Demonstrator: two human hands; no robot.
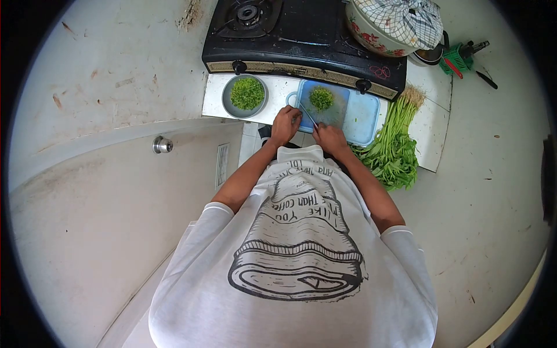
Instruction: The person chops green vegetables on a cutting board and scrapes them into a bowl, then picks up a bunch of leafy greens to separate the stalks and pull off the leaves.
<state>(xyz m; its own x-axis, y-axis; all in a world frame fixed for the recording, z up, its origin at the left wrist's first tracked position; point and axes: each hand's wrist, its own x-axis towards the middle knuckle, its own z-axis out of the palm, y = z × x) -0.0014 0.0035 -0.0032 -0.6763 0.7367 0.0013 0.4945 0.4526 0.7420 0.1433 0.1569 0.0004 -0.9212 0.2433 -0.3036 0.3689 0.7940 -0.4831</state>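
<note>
My right hand (331,139) is closed round the handle of a knife (308,115), whose blade slants up and left over the near part of a blue cutting board (364,120). At the board's left edge, my left hand (285,125) has its fingers curled in near the knife's tip; I cannot make out what is in them. A small heap of finely chopped greens (321,98) lies on the board, beyond the blade. To the left, a grey bowl (228,108) holds more chopped greens (246,93).
Right of the board lies a large bunch of leafy green stems (390,142) with roots. A black gas stove (307,40) borders the counter behind, bearing a cloth-covered floral pot (377,42). A green basket (455,58) with utensils stands at the far right.
</note>
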